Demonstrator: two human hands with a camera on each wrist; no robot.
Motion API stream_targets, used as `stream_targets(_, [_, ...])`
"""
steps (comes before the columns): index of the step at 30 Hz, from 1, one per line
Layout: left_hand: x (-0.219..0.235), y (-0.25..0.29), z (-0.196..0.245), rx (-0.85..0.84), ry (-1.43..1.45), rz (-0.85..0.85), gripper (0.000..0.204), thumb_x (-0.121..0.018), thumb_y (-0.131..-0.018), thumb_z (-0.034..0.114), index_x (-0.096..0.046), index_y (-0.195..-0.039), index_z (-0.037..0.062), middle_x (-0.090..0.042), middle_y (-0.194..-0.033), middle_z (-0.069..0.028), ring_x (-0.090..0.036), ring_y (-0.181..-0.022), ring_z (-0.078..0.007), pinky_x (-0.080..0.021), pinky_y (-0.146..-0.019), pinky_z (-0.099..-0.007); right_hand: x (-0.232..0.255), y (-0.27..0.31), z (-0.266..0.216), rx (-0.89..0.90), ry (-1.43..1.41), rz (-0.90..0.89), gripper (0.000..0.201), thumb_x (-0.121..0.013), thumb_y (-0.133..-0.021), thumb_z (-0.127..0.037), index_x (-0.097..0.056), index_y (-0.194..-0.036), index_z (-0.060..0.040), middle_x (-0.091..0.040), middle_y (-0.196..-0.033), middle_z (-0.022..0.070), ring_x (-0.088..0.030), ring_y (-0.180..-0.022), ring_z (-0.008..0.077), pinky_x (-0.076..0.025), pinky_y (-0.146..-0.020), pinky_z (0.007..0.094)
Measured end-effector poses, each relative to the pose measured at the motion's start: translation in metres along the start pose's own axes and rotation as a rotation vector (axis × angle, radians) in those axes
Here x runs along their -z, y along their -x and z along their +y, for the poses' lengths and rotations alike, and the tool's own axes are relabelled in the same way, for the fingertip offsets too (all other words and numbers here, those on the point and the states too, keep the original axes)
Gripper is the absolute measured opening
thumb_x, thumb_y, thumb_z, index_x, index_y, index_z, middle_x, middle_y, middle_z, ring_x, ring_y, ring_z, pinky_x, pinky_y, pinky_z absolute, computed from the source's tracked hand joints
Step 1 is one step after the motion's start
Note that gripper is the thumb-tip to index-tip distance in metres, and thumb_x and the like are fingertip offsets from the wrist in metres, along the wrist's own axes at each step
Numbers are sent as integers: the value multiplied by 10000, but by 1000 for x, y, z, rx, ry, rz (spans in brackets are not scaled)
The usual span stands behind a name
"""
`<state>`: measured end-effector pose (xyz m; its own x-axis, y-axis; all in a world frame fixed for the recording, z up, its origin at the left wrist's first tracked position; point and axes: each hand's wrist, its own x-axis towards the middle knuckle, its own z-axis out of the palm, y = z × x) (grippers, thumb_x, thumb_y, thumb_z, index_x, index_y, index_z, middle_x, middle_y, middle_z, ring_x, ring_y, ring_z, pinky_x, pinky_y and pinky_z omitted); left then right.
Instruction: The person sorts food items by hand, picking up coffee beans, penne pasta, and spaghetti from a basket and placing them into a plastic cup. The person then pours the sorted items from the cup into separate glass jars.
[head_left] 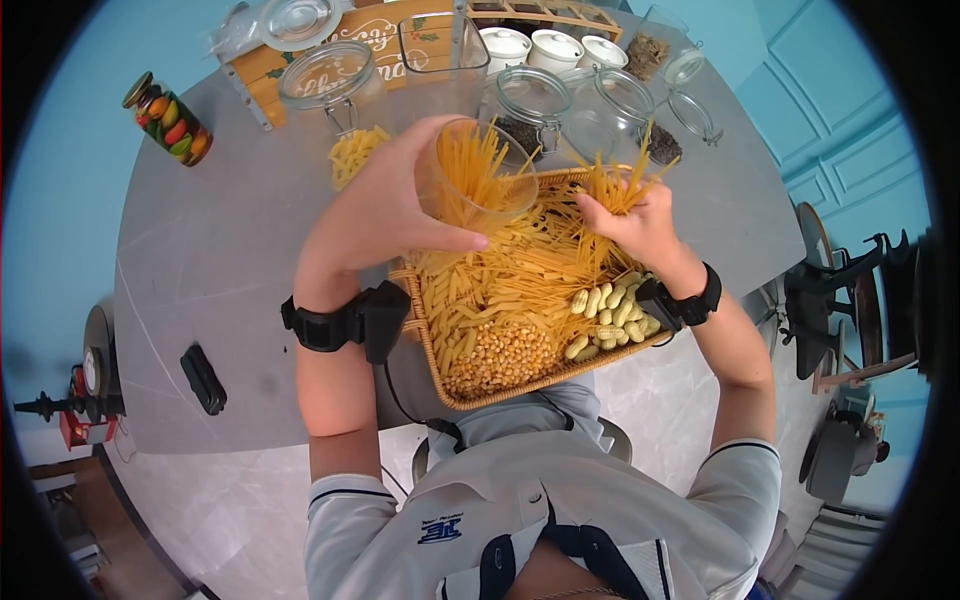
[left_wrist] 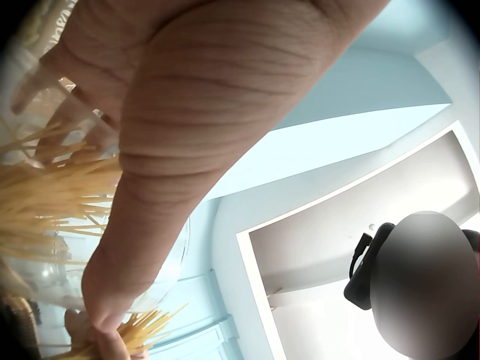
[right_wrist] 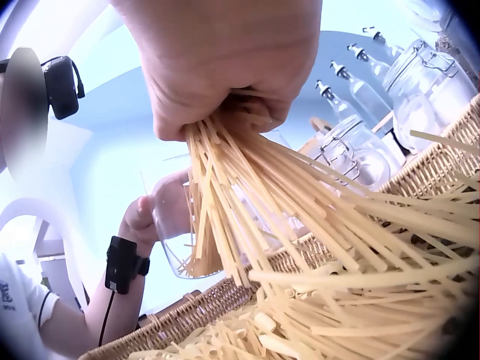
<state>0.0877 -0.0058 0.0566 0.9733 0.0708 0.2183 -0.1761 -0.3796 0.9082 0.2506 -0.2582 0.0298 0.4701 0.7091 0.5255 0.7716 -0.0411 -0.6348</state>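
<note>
Above the left part of a wicker basket (head_left: 432, 368), my left hand (head_left: 392, 200) grips a clear glass container (head_left: 515, 195) that is tilted and holds long dry spaghetti (head_left: 468, 165). My right hand (head_left: 640, 222) grips a bundle of spaghetti (head_left: 615, 190) over the basket's right side. In the right wrist view, the strands (right_wrist: 247, 172) fan downward from the curled fingers of the right hand (right_wrist: 232, 67). Under the hands, the basket holds more loose spaghetti (head_left: 545, 255), penne (head_left: 450, 290), corn kernels (head_left: 500, 358) and peanuts (head_left: 612, 312). In the left wrist view, the left hand (left_wrist: 187, 112) wraps the container.
Behind the basket stand open glass jars (head_left: 330, 88) (head_left: 535, 95), a square glass container (head_left: 445, 50), white lidded pots (head_left: 555, 50) and a wooden crate (head_left: 270, 85). A jar of colourful vegetables (head_left: 170, 122) is at the back left. A black case (head_left: 203, 378) lies on the grey table (head_left: 230, 270).
</note>
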Motion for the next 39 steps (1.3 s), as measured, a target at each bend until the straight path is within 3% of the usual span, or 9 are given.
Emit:
stream_targets(2, [-1,0,0,8,3,-3,992,-927,-607,129,-435,-1458,6,-511,-1402,-85,-456,-1329,-177,-332,-1142,-319,0,-1,-8,-88,-54,47,165,-784,-833,-143,-706,-821,3,-620,-605,30,-560,-559,72,-463,-543,262])
stream_targets(11, [-5,-4,-4,17,3,-20,975,-928,-618,130,-442,-1454,8,-531,-1379,-81,-481,-1306,-178,-351,-1129,-321,10,-25,-25,-95,-132,254,143,-758,-869,-140,-725,-845,-3,-657,-689,-26,-566,-623,48,-464,-585,241])
stream_targets(14, [-5,-4,-1,9,-7,-18,975,-930,-620,145,-443,-1453,8,-535,-1373,-82,-488,-1296,-175,-358,-1122,-319,12,-31,-27,-181,-219,308,147,-741,-891,-144,-713,-838,-10,-649,-710,-29,-550,-626,52,-454,-601,233])
stream_targets(20, [-7,-5,3,36,-28,-48,975,-934,-622,192,-450,-1446,3,-552,-1353,-81,-513,-1262,-170,-385,-1089,-318,24,-57,-35,-295,-580,467,143,-698,-939,-123,-650,-959,10,-646,-826,26,-590,-687,89,-481,-625,257])
stream_targets(25, [-14,-7,4,19,-88,-67,967,-938,-621,218,-462,-1435,7,-568,-1335,-84,-523,-1247,-166,-404,-1066,-319,34,-84,-31,-238,-678,466,145,-698,-947,-141,-649,-981,-9,-630,-867,15,-587,-729,84,-484,-659,251])
stream_targets(28, [-16,-7,4,14,-42,-71,997,-927,-606,298,-456,-1428,-12,-581,-1344,-163,-544,-1261,-249,-406,-1076,-345,30,-93,-28,-260,-695,461,163,-702,-944,-152,-648,-988,-5,-629,-869,20,-595,-729,91,-492,-655,256])
stream_targets(34, [-23,-9,4,54,88,-130,1008,-927,-607,281,-439,-1438,-15,-581,-1338,-176,-536,-1268,-244,-400,-1080,-346,19,-113,-40,-275,-853,450,187,-690,-942,-166,-645,-991,8,-637,-867,44,-621,-706,124,-539,-639,292])
stream_targets(37, [-24,-10,7,45,76,-157,976,-939,-621,180,-444,-1441,-7,-560,-1355,-76,-515,-1268,-174,-386,-1100,-333,3,-117,-49,-258,-938,450,187,-670,-952,-171,-639,-991,9,-640,-865,49,-627,-706,128,-550,-644,289])
stream_targets(39, [-26,-10,5,44,165,-172,991,-942,-616,170,-432,-1446,-16,-550,-1364,-77,-504,-1281,-172,-375,-1111,-333,-6,-111,-54,-271,-986,466,181,-673,-943,-154,-638,-998,16,-643,-874,45,-630,-725,125,-544,-647,287])
